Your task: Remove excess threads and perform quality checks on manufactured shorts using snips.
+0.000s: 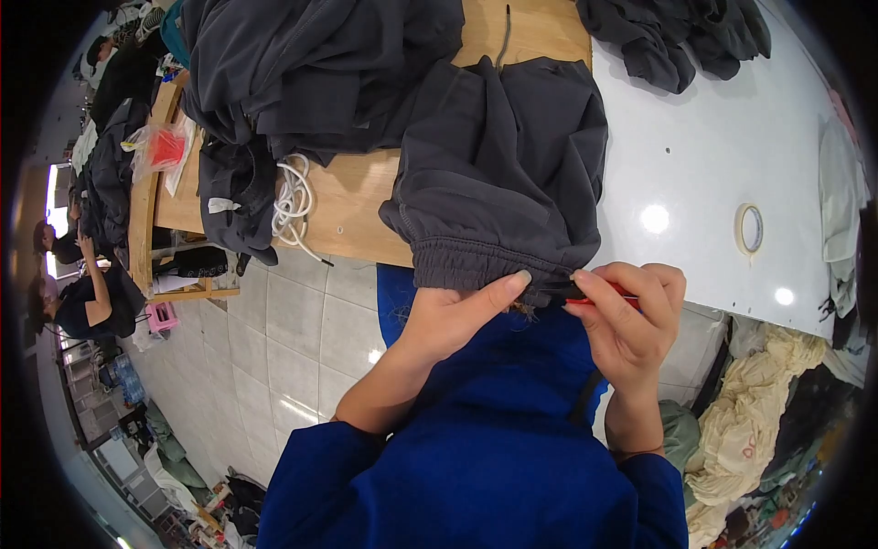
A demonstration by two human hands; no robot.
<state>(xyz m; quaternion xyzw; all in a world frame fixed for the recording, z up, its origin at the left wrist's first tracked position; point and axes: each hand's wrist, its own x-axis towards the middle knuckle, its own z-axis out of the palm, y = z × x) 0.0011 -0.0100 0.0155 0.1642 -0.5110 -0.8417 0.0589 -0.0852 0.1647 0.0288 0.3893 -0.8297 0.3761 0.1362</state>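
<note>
Garment cuff (476, 261) — between both hands

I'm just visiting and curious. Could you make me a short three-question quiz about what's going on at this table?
1. True or false: the left hand pinches the gathered waistband of the dark grey garment.
2. Which does the right hand hold? A) a roll of tape B) a small red-handled tool C) a white cord
3. Fill in: the roll of tape lies on the ____ table surface, apart from both hands.

Key: 1 true. 2 B: the red-handled tool sits between its fingers, at the waistband's edge. 3 white.
</note>
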